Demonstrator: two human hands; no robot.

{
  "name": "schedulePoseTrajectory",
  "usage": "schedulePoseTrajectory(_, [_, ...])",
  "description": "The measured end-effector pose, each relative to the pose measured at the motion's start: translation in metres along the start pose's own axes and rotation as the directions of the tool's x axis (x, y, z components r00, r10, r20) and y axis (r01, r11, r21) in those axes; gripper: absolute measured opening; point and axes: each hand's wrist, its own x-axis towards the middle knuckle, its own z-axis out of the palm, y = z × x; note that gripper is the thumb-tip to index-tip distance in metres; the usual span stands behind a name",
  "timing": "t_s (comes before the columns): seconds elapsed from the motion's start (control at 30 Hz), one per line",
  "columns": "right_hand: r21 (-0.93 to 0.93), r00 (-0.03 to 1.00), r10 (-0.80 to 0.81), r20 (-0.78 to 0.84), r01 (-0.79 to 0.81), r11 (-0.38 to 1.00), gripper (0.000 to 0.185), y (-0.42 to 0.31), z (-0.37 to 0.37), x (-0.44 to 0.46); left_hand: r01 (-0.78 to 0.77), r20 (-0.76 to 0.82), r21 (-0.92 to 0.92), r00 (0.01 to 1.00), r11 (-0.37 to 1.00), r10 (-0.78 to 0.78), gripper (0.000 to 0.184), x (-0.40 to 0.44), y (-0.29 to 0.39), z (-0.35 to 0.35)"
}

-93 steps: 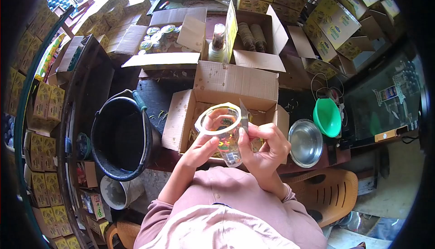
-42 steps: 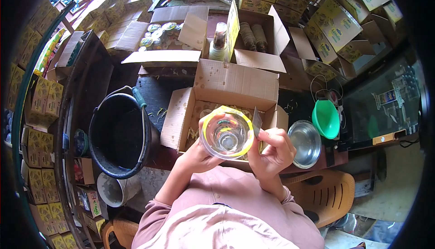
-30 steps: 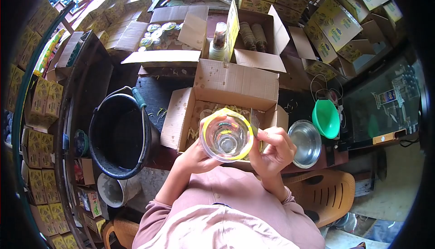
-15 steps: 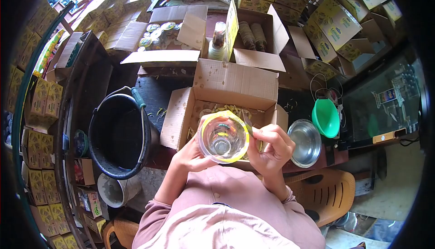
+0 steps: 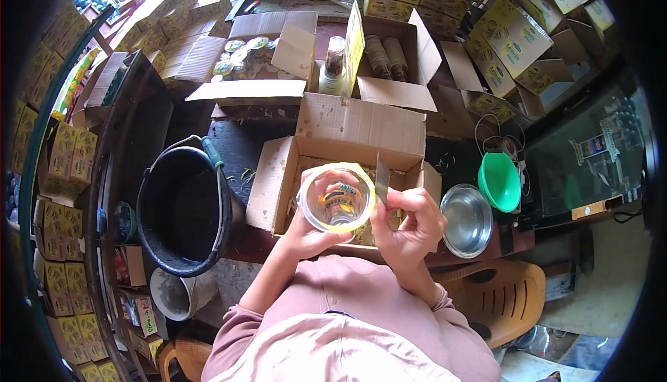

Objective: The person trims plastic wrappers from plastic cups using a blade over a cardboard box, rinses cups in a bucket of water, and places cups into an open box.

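My left hand [image 5: 303,237] is wrapped round a clear plastic cup [image 5: 338,208], its open mouth tilted up towards me. Yellow film [image 5: 347,167] clings along part of the cup's rim, and printed lettering shows through the wall. Pinched in my right hand [image 5: 414,226] is a thin, flat grey blade [image 5: 382,177], held upright close beside the rim; whether it touches the film I cannot tell. Beneath both hands stands an open cardboard box [image 5: 361,123] with yellow scraps inside, partly hidden by the cup and hands.
Left of the box is a black bucket [image 5: 182,208] with its handle up. To the right stand a metal bowl [image 5: 467,221] and a green bowl [image 5: 499,182]. Behind, one open carton holds sealed cups [image 5: 244,55], another stacked cups [image 5: 386,57]. An orange chair [image 5: 497,295] is at lower right.
The cup has moved slightly up and tilted, with less yellow film showing round its rim. The blade now stands more upright, and my right hand has shifted slightly left.
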Motion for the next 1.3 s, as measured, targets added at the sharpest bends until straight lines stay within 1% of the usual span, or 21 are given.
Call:
schedulePoseTrajectory(0.07, [0.024,0.999,0.039,-0.01,-0.039,0.999,0.016,0.0,0.001,-0.001,0.027,-0.04,-0.167,0.999,0.986,-0.034,0.072,0.001,0.0,0.005])
schedulePoseTrajectory(0.1, [0.024,0.999,0.043,-0.017,-0.043,0.999,0.016,0.001,0.002,-0.001,-0.022,-0.035,-0.132,0.999,0.991,0.018,0.066,0.002,0.0,0.005])
schedulePoseTrajectory(0.2, [0.016,0.998,0.056,-0.032,-0.055,0.998,0.016,0.004,0.004,-0.002,0.018,-0.031,-0.149,0.999,0.989,-0.023,0.064,0.001,-0.001,0.003])
schedulePoseTrajectory(0.23, [0.009,0.998,0.058,-0.032,-0.058,0.998,0.016,0.005,0.004,-0.002,0.006,-0.034,-0.147,0.999,0.989,-0.011,0.062,0.001,-0.001,0.004])
schedulePoseTrajectory(0.33, [-0.007,0.998,0.053,-0.033,-0.053,0.999,0.016,0.004,0.006,-0.003,0.029,-0.063,-0.172,0.997,0.985,-0.04,0.063,0.0,-0.002,0.005])
schedulePoseTrajectory(0.53, [-0.03,1.0,0.026,0.0,-0.026,0.999,0.016,0.0,0.006,-0.005,-0.015,-0.08,-0.128,0.997,0.992,0.005,0.065,-0.002,-0.001,0.006])
schedulePoseTrajectory(0.63, [-0.082,1.0,-0.022,0.002,0.022,0.996,0.017,0.001,0.007,-0.007,-0.054,-0.067,0.011,0.996,0.998,0.055,0.068,-0.003,-0.001,0.005])
schedulePoseTrajectory(0.73, [-0.109,0.998,-0.064,0.004,0.064,0.992,0.018,0.003,0.004,-0.006,-0.072,-0.041,0.251,0.996,0.965,0.085,0.07,-0.004,0.004,0.005])
schedulePoseTrajectory(0.77, [-0.111,0.997,-0.075,0.007,0.075,0.991,0.018,0.003,0.003,-0.006,-0.116,-0.017,0.277,0.992,0.954,0.126,0.071,-0.003,0.002,0.003])
schedulePoseTrajectory(0.87, [-0.091,0.998,-0.07,0.012,0.07,0.993,0.019,0.004,0.002,-0.006,-0.103,0.017,0.368,0.994,0.924,0.105,0.071,-0.005,0.006,-0.001])
schedulePoseTrajectory(0.97, [-0.137,0.996,-0.084,0.006,0.084,0.987,0.02,0.005,0.001,-0.007,-0.097,0.034,0.446,0.995,0.89,0.091,0.072,-0.006,0.005,-0.004])
schedulePoseTrajectory(1.07, [-0.153,0.997,-0.079,0.003,0.079,0.985,0.02,0.006,0.0,-0.007,-0.102,0.039,0.44,0.995,0.892,0.095,0.071,-0.008,0.007,-0.002])
schedulePoseTrajectory(1.17, [-0.14,0.998,-0.058,0.004,0.058,0.988,0.021,0.006,0.0,-0.007,-0.099,0.053,0.538,0.995,0.837,0.084,0.069,-0.01,0.011,-0.002])
schedulePoseTrajectory(1.3, [-0.122,0.999,-0.035,0.011,0.036,0.992,0.022,0.007,0.0,-0.007,-0.103,0.075,0.543,0.994,0.834,0.075,0.069,-0.01,0.012,-0.001])
